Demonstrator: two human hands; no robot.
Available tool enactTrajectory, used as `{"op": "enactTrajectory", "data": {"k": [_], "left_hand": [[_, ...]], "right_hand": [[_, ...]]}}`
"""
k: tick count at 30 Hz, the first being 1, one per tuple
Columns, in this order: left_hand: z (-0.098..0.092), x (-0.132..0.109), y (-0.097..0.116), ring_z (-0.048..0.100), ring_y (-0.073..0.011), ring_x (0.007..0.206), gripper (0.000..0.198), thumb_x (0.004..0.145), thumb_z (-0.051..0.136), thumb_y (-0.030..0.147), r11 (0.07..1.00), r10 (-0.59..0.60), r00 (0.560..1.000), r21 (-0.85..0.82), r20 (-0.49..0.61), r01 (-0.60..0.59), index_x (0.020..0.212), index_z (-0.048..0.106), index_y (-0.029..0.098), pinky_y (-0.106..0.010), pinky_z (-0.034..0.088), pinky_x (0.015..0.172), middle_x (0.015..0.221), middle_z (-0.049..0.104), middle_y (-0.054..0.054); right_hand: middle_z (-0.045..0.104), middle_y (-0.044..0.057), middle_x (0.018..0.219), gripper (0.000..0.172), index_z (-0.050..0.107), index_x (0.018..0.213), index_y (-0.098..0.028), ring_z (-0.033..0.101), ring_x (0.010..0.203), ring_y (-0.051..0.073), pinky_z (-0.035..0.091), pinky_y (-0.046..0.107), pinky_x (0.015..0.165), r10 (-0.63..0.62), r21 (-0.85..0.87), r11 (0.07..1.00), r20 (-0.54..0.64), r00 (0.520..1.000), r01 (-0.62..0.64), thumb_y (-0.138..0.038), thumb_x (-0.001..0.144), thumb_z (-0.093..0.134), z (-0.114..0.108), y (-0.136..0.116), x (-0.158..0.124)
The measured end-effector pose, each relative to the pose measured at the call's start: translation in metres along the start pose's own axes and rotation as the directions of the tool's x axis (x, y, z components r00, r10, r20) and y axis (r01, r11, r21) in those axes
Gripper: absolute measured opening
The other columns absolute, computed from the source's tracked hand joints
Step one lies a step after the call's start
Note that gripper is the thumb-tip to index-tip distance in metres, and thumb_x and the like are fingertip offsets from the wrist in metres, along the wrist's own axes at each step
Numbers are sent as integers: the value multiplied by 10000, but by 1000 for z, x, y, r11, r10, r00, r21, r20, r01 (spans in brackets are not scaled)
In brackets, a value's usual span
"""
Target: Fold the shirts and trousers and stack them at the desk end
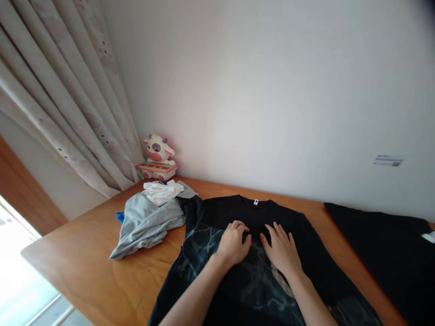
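A black T-shirt (234,210) with a blue-grey, lightning-like pattern lies spread out on the wooden table, its neckline toward the wall. A small white label (256,202) shows at the collar. On the chest of the shirt rests my left hand (234,244), its fingers a little bent and the thumb apart. Just to its right, my right hand (281,251) lies with fingers spread on the same cloth. Neither hand grips the fabric. Part of a light-coloured print shows beside my right wrist; my forearms hide some of the shirt's lower part.
Left of the shirt is a crumpled heap of grey cloth (149,222) topped by a white cloth (163,192). Behind it a cow-shaped toy keyboard (157,158) stands against the wall near the curtain (68,81). Another black garment (384,244) lies on the wooden table (112,290) at right.
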State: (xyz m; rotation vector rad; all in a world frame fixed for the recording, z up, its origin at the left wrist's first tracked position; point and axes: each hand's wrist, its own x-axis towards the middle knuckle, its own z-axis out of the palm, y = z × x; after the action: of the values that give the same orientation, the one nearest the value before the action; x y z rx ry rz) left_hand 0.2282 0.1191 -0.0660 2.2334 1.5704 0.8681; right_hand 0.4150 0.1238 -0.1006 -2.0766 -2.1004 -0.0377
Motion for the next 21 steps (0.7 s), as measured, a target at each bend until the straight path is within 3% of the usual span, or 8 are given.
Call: {"op": "enactTrajectory", "data": {"k": [4, 9, 14, 21], "left_hand": [[-21, 42, -40, 675, -248, 1048, 212, 945, 604, 214, 978, -175, 984, 115, -17, 176, 1085, 761, 192, -361, 522, 962, 1120, 707, -103], [-31, 74, -75, 664, -261, 1033, 217, 864, 759, 289, 975, -186, 983, 124, 3, 184, 1069, 798, 228, -351, 511, 939, 1068, 729, -84], [-23, 82, -83, 656, -256, 1023, 155, 816, 808, 365, 979, -184, 983, 85, 10, 183, 951, 839, 295, -342, 501, 931, 1075, 731, -50], [-10, 78, -86, 667, -236, 970, 86, 845, 763, 306, 979, -201, 978, -43, -59, 198, 862, 840, 274, -336, 493, 914, 1014, 750, -34]], "right_hand": [[421, 173, 1607, 573, 523, 1483, -155, 333, 1513, 314, 227, 530, 1211, 11, 39, 999, -5, 1000, -11, -448, 1023, 349, -3, -1, 1], [431, 169, 1602, 565, 538, 1472, -164, 338, 1510, 312, 214, 535, 1215, 28, 69, 997, 4, 1000, -28, -448, 1017, 361, -6, -3, 2], [452, 151, 1592, 546, 556, 1459, -186, 360, 1499, 300, 222, 525, 1215, 41, 65, 997, -7, 999, -41, -445, 1008, 389, -8, -3, 2], [469, 148, 1579, 537, 572, 1441, -198, 381, 1488, 296, 240, 519, 1207, 28, 56, 998, -33, 999, -26, -452, 1003, 395, -3, 0, 3]]}}
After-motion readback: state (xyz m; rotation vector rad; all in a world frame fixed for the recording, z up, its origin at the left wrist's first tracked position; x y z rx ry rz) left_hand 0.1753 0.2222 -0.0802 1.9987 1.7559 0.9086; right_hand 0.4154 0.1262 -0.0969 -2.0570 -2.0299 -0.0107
